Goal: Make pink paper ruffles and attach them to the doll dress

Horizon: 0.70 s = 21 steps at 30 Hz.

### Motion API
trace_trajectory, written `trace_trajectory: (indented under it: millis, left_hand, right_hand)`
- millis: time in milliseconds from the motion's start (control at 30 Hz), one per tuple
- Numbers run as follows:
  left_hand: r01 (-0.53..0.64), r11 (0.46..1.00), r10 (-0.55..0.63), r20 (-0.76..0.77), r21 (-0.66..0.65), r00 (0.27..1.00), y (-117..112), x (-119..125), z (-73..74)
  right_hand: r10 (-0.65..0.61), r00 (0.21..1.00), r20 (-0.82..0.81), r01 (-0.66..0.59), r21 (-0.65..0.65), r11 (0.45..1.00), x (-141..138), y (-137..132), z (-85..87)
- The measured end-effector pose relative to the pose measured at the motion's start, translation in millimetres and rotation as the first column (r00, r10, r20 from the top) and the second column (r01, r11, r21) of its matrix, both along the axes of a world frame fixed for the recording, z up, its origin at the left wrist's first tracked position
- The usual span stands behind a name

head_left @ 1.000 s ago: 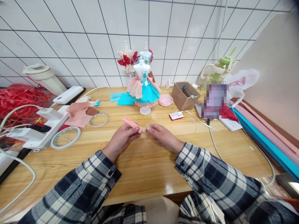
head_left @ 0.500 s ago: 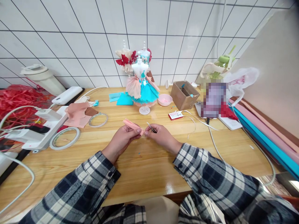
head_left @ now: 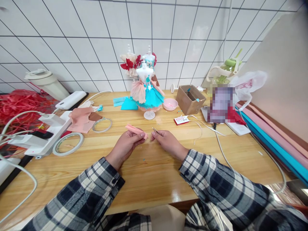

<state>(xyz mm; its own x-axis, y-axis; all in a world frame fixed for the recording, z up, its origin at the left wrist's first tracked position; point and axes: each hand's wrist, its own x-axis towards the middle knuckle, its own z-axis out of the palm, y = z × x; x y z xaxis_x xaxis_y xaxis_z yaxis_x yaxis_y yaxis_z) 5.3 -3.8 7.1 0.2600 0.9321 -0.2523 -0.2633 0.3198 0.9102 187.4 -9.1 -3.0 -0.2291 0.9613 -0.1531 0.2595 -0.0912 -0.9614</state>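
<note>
My left hand is closed on a folded strip of pink pleated paper, held just above the wooden table. My right hand pinches a thin metal tool, probably tweezers, whose tip points toward the paper's right end. The two hands almost meet at mid-table. Behind them stands a small white mannequin in a turquoise and pink paper dress, with two more dressed mannequins at the tiled wall.
Two rolls of clear tape and pink paper scraps lie to the left, beside white devices and cables. A pink bowl, a cardboard box, a red-white packet and paper rolls sit to the right.
The right hand closed in on the pink paper with the metal tool, then drew back slightly. The left hand kept hold of the paper almost in place.
</note>
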Motion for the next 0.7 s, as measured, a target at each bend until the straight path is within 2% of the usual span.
trace_trajectory:
  millis: [100, 200, 333, 433, 567, 700]
  left_hand:
    - [-0.013, 1.000, 0.013, 0.009, 0.012, 1.000, 0, 0, -1.0]
    - [-0.039, 0.999, 0.039, -0.003, -0.001, 0.999, 0, 0, -1.2]
    - [-0.092, 0.996, 0.092, 0.011, -0.018, 0.996, 0, 1, -1.2]
    - [-0.158, 0.986, 0.161, 0.071, -0.048, 0.984, 1, 2, -2.0]
    - [-0.268, 0.957, 0.285, 0.194, -0.112, 0.939, 1, 6, -2.4]
    - [-0.232, 0.966, 0.252, 0.231, -0.110, 0.940, -2, 10, -1.4]
  right_hand:
    - [-0.079, 0.997, -0.004, 0.079, -0.013, 0.997, 0, 1, -1.4]
    - [-0.073, 0.997, 0.028, 0.072, 0.026, 0.997, 0, 1, -3.8]
    - [0.017, 1.000, 0.025, -0.019, 0.071, 0.997, 0, -2, -5.8]
    - [0.109, 0.986, 0.128, -0.125, 0.128, 0.984, -2, -5, -6.4]
    - [0.122, 0.967, 0.223, -0.173, 0.229, 0.958, -6, -9, -6.1]
    - [0.151, 0.961, 0.230, -0.209, 0.255, 0.944, -8, -10, -4.2]
